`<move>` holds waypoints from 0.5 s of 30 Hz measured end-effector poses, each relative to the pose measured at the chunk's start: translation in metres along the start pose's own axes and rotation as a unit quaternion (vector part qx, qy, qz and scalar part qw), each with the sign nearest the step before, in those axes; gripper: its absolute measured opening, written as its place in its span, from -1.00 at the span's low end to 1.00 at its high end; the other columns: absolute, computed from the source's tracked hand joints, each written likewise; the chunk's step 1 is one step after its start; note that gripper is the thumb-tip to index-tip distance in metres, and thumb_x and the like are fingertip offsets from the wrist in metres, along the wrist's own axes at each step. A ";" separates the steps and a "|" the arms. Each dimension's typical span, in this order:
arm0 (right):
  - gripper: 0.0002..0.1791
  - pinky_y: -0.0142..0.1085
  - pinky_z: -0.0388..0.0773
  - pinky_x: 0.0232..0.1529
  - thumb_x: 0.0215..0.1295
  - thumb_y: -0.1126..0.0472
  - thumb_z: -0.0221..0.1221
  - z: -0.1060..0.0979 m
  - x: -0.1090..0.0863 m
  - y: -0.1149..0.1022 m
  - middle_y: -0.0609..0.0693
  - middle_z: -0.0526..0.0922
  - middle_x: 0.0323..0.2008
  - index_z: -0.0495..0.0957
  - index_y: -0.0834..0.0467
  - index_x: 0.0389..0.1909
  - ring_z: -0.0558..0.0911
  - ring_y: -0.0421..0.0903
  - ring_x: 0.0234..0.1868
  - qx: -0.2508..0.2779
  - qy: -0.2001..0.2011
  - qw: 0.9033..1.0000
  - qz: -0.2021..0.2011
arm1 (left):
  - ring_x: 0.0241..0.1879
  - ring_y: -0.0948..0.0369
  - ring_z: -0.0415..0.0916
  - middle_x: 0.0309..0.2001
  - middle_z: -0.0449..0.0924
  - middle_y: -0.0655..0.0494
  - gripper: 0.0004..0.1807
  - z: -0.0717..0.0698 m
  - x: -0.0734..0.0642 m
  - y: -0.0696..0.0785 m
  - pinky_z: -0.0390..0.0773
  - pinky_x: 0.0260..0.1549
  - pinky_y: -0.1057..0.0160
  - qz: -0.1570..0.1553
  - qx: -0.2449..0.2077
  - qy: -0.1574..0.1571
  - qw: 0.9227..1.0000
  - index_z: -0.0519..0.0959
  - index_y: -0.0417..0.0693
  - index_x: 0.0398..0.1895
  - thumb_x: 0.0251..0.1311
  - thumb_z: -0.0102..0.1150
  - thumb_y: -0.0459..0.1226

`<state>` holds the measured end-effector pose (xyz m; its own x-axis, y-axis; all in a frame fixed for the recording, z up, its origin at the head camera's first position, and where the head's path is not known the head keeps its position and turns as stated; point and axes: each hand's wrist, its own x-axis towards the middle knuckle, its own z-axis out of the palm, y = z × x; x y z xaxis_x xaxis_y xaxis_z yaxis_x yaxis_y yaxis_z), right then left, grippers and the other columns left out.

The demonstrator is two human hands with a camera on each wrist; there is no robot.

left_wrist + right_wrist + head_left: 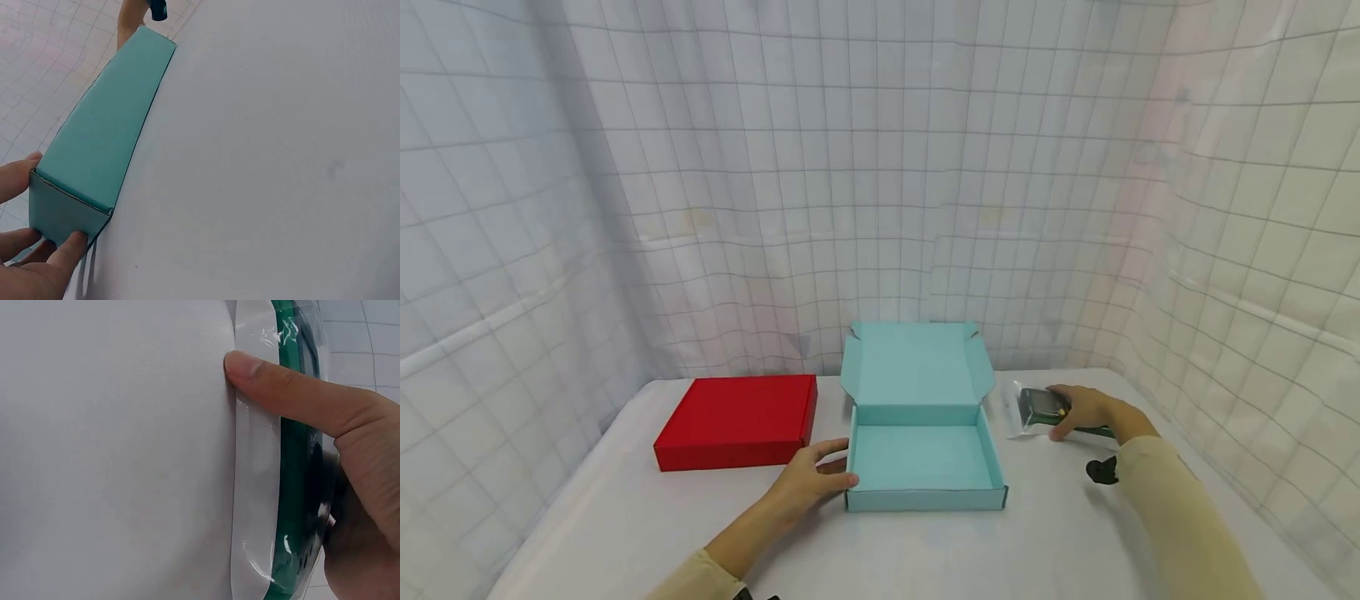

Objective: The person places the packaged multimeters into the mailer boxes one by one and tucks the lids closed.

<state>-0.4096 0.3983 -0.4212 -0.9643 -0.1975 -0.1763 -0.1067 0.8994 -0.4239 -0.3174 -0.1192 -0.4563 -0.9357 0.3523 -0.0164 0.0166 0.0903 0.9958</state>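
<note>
A light blue cardboard box stands in the middle of the table, its lid raised at the back. My left hand holds its left wall near the front corner. In the left wrist view, the thumb lies at the top edge of the box and the fingertips touch the end wall. To the right, my right hand grips a green and black device with a grey screen, sealed in a clear plastic bag. Its thumb lies across the near side; the other fingers are mostly hidden.
A shut red box lies left of the blue one, just beyond my left hand. White cloth covers the table. Grid-patterned curtains hang at the back and along both sides.
</note>
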 end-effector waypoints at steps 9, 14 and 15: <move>0.19 0.36 0.36 0.17 -0.05 -0.10 0.62 0.006 0.004 0.009 0.45 0.36 0.32 0.23 0.31 0.52 0.41 0.33 0.19 0.011 0.029 0.999 -0.015 | 0.39 -0.29 0.31 0.47 0.21 -0.37 -0.18 -0.001 -0.003 0.001 0.55 0.16 -0.04 -0.002 0.000 0.003 1.000 0.27 -0.38 0.49 0.22 0.45 -0.38; 0.19 0.32 0.41 0.12 -0.08 -0.12 0.62 0.004 0.001 0.013 0.43 0.41 0.27 0.27 0.32 0.50 0.45 0.28 0.11 0.004 0.039 0.999 -0.009 | 0.40 -0.29 0.30 0.48 0.20 -0.37 -0.18 0.001 -0.001 0.000 0.54 0.18 -0.04 0.001 0.000 -0.005 1.000 0.27 -0.39 0.49 0.23 0.45 -0.36; 0.19 0.30 0.42 0.11 -0.09 -0.13 0.62 0.004 0.000 0.014 0.43 0.43 0.25 0.28 0.32 0.49 0.46 0.26 0.09 0.001 0.041 0.999 -0.009 | 0.40 -0.30 0.29 0.48 0.19 -0.37 -0.18 0.002 -0.001 0.000 0.54 0.19 -0.04 0.000 0.000 -0.005 1.000 0.26 -0.39 0.49 0.23 0.45 -0.35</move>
<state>-0.4104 0.4090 -0.4304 -0.9787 -0.1818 -0.0957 -0.1243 0.8948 -0.4287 -0.3157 -0.1182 -0.4568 -0.9319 0.3624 -0.0171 0.0166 0.0897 0.9958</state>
